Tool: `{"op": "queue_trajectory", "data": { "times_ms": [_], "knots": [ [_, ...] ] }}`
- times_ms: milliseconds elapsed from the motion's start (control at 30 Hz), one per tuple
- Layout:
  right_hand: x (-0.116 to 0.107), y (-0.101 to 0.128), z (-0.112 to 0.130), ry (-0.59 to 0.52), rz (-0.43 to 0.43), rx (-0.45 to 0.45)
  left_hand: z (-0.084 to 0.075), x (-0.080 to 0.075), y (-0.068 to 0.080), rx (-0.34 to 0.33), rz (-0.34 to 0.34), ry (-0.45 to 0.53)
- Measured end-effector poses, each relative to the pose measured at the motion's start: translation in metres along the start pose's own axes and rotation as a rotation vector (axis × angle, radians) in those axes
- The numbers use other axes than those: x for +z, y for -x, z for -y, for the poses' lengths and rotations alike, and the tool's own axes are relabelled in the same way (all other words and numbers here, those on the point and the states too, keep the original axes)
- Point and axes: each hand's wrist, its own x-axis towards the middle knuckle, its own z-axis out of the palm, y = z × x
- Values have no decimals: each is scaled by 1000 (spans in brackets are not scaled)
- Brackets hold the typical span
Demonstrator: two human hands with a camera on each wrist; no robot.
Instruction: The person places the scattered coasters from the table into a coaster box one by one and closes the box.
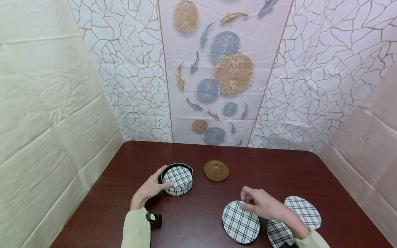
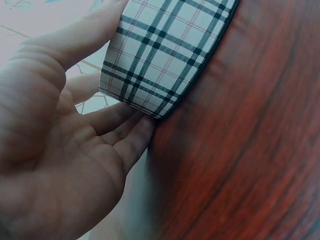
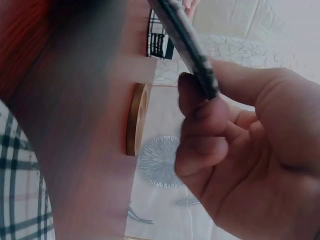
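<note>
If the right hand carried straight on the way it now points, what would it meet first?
Most likely the round brown disc on the table; the right hand looks raised, so it might pass above.

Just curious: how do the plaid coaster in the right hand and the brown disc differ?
The plaid coaster has dark checks on white; the brown disc shows circular rings instead. The right hand pinches the coaster, while the disc lies untouched on the table. Both are round.
</note>
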Motion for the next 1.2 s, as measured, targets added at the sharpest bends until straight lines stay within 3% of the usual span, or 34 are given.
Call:
{"op": "queue_trajectory", "data": {
  "times_ms": [267,533,900,1200],
  "knots": [
    [1,-15,7,3,-91,8,0,0,0,9,-2,-9],
    [6,-32,11,-84,-111,76,0,-1,0,15,1,-17],
    [15,-55,13,-204,-173,27,2,-1,-2,8,-1,-30],
    [20,-75,12,-274,-209,47,1,0,-1,11,3,-16]
  ]
}}
